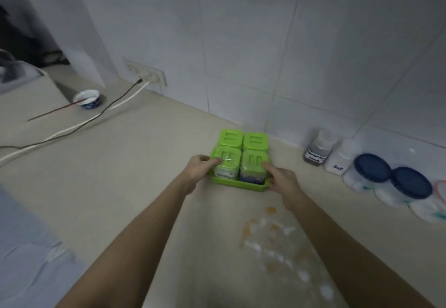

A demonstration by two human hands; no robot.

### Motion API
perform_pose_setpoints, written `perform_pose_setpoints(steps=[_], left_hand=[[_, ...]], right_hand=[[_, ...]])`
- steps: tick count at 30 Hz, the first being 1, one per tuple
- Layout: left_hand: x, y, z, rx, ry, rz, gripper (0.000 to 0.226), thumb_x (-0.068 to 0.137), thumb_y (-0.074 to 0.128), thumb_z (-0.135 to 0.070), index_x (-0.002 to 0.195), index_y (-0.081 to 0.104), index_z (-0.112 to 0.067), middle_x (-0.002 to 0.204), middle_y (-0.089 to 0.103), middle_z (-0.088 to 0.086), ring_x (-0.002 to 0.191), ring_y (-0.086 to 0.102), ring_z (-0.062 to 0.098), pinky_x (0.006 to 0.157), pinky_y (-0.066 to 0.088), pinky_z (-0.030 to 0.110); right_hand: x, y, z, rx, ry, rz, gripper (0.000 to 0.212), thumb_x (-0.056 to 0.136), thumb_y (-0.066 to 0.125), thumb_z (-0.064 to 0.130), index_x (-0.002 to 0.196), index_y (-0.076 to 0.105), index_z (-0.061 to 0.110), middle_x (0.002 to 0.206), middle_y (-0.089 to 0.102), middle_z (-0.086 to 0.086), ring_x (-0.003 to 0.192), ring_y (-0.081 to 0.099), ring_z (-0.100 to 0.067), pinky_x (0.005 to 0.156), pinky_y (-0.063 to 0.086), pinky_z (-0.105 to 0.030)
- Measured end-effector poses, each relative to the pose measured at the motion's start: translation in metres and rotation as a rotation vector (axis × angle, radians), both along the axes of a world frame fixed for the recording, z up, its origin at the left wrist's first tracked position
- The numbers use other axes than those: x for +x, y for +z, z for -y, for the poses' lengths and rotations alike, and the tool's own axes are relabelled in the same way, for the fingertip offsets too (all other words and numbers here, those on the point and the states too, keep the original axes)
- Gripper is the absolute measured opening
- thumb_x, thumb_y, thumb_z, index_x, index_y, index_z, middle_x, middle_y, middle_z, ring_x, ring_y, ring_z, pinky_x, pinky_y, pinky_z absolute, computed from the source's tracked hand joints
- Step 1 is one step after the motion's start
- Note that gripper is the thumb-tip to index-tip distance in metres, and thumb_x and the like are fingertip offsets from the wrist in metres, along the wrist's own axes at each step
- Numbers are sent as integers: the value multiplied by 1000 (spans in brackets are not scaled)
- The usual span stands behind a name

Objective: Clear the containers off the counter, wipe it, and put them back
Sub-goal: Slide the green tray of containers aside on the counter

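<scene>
A green tray holding several clear jars with green lids sits on the beige counter near the tiled wall. My left hand grips the tray's left side, fingers against the front-left jar. On the tray's right side, my right hand is closed around the edge, with fingers touching the front-right jar. Orange and white spills stain the counter in front of the tray. Against the wall to the right stand two small white-capped bottles and two blue-lidded containers.
A blue-and-white bowl with a thin stick across it sits at the far left. Black and white cords run from a wall socket across the counter. A blue-grey cloth lies at the lower left.
</scene>
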State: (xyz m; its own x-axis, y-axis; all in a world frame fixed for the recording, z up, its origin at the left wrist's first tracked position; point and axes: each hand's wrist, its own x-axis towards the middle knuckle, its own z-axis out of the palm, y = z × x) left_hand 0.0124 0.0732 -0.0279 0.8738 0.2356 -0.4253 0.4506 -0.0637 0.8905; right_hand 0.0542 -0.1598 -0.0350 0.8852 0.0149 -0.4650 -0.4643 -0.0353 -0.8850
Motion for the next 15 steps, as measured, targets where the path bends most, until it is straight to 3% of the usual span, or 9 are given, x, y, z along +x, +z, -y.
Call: perform_pose_setpoints(steps=[3,6,10,12,15], left_hand=[[-42,10,-46,5,81,1,69,58,74,-45,108,65,1,105,72,18,97,69,26,90,56,41],[-79,11,-89,1,153,-2,74,56,75,-47,111,64,0,105,72,15,96,70,23,89,56,39],[-131,13,-141,8,283,-9,43,81,70,-28,111,64,2,101,71,13,83,68,17,74,57,26],[-157,7,-169,12,350,-28,38,84,68,-25,110,64,2,100,71,13,80,67,15,67,54,22],[-182,0,-205,26,395,-54,37,86,66,-27,111,64,1,101,70,13,81,65,15,69,51,23]], right_hand=[[-19,7,-49,17,130,0,19,81,71,24,71,65,9,73,67,-6,51,63,-5,54,55,-20],[-33,10,-98,43,229,7,20,81,71,25,71,67,8,74,70,-4,60,65,-10,72,55,-31],[-55,10,-167,53,384,18,16,82,70,24,76,69,9,80,71,-5,70,65,-15,80,53,-35],[-69,7,-204,40,447,17,16,81,71,25,78,70,10,83,73,-5,74,67,-15,82,54,-35],[-80,-1,-250,19,499,6,21,77,73,29,80,70,9,89,74,-8,87,69,-22,91,54,-43]])
